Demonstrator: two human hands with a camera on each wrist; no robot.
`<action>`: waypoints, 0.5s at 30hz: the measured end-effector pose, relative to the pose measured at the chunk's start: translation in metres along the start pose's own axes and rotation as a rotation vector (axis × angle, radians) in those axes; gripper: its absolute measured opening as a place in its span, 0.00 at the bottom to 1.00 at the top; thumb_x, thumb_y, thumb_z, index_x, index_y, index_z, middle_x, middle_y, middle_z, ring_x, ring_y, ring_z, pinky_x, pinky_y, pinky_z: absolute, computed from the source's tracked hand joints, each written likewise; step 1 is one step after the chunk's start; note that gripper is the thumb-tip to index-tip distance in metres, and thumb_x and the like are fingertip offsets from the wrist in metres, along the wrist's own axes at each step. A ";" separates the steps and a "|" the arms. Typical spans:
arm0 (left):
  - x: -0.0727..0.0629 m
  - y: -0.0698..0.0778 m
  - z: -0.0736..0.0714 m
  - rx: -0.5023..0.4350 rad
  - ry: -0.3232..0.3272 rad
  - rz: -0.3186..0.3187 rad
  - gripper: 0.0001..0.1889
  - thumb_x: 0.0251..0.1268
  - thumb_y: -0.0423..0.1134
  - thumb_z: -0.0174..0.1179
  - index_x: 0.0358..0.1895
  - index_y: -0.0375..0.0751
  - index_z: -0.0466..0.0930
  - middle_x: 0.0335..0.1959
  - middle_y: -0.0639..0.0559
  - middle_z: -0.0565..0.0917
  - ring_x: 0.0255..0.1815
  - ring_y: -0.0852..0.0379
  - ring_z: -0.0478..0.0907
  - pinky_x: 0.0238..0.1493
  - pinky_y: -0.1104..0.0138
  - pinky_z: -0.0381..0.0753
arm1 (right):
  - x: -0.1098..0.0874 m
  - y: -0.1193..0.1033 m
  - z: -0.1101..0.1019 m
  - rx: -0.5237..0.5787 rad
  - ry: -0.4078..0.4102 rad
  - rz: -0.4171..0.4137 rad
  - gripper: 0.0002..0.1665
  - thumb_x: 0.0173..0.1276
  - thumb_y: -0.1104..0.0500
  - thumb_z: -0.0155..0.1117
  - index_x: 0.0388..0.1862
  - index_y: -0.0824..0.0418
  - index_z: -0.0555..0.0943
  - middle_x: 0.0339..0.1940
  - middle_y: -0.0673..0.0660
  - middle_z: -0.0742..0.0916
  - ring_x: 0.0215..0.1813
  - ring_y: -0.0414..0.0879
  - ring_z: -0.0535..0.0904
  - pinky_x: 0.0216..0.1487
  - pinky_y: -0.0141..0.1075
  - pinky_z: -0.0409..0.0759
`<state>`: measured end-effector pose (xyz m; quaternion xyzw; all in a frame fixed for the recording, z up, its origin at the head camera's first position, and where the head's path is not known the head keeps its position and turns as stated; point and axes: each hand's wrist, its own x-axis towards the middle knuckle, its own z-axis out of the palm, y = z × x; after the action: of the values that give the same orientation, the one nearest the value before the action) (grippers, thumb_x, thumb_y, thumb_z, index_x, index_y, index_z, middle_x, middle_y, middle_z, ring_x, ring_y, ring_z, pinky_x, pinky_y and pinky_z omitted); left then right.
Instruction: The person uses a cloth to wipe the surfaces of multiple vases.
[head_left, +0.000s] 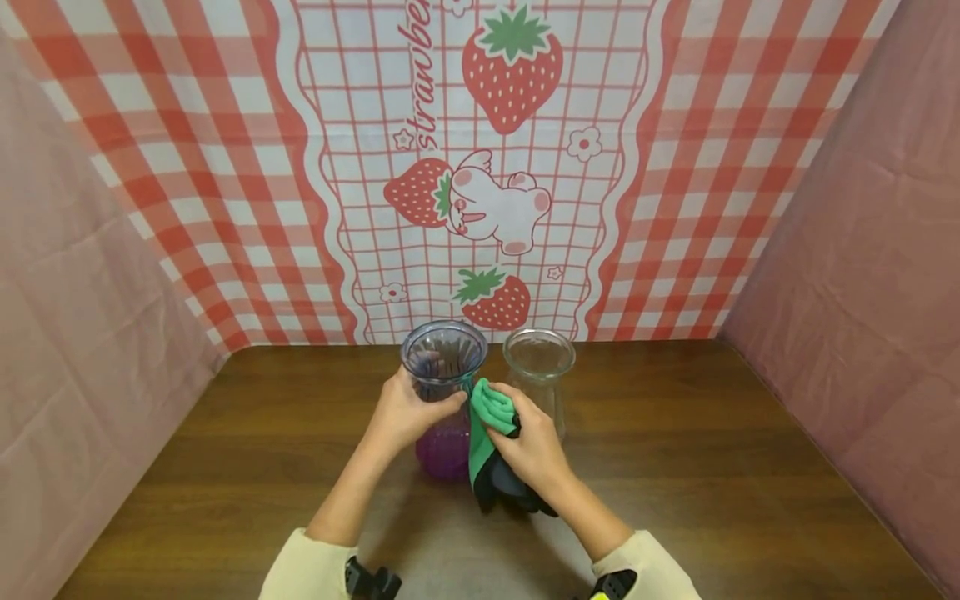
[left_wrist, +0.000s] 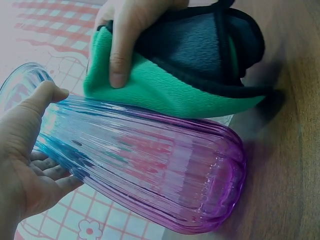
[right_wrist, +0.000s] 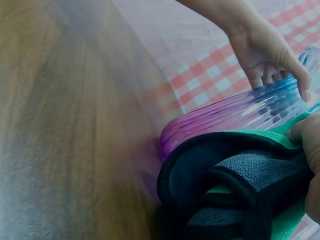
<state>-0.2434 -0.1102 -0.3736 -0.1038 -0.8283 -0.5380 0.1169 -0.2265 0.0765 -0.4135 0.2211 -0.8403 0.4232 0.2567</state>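
Left fingers (left_wrist: 64, 185): I had these wrapped round the neck of the ribbed blue-and-purple vase (left_wrist: 150, 155)!
Right fingers (left_wrist: 118, 65): I gripped the green-and-dark cloth (left_wrist: 165, 92) with these, its green face against the vase's side!
Vase base: purple, at or just above the surface (head_left: 675, 450); I couldn't tell which.
Clear glass vessel (head_left: 540, 373): stood just beyond my right fingers!
Backdrop (head_left: 512, 79): red checks and strawberries rose behind everything!

Head view: the lower part of the clear vase (head_left: 545, 382) is largely hidden by the right hand (head_left: 531, 437) and the green cloth (head_left: 485, 442); 2 sleeves (head_left: 307, 565) run off the bottom edge, the red lettering (head_left: 425, 79) off the top. Right wrist view: the right hand and the rim of the tinted vase (right_wrist: 217, 115) are cut by the right edge. Left wrist view: the left hand (left_wrist: 30, 150) is cropped at the left edge.
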 end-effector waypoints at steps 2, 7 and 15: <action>0.000 0.000 -0.001 -0.003 -0.006 -0.001 0.30 0.43 0.39 0.72 0.54 0.43 0.73 0.47 0.45 0.83 0.50 0.51 0.80 0.53 0.57 0.78 | -0.003 0.003 0.002 -0.006 -0.009 0.009 0.30 0.50 0.69 0.71 0.55 0.62 0.76 0.51 0.61 0.84 0.49 0.52 0.81 0.49 0.46 0.80; -0.001 0.000 0.000 -0.029 -0.015 -0.006 0.33 0.44 0.41 0.73 0.57 0.43 0.70 0.50 0.44 0.82 0.54 0.49 0.78 0.56 0.56 0.77 | -0.008 0.006 0.001 -0.059 -0.048 0.030 0.31 0.50 0.67 0.73 0.55 0.61 0.76 0.49 0.61 0.85 0.48 0.52 0.81 0.48 0.46 0.80; -0.001 0.000 0.003 -0.006 0.003 -0.008 0.36 0.44 0.45 0.73 0.59 0.43 0.69 0.56 0.43 0.77 0.59 0.47 0.74 0.58 0.54 0.75 | -0.003 0.001 -0.009 -0.039 -0.063 0.058 0.29 0.51 0.65 0.72 0.55 0.59 0.76 0.49 0.59 0.85 0.47 0.50 0.81 0.46 0.45 0.80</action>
<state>-0.2424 -0.1078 -0.3751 -0.0999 -0.8269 -0.5412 0.1155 -0.2225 0.0850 -0.4118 0.2047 -0.8621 0.4068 0.2222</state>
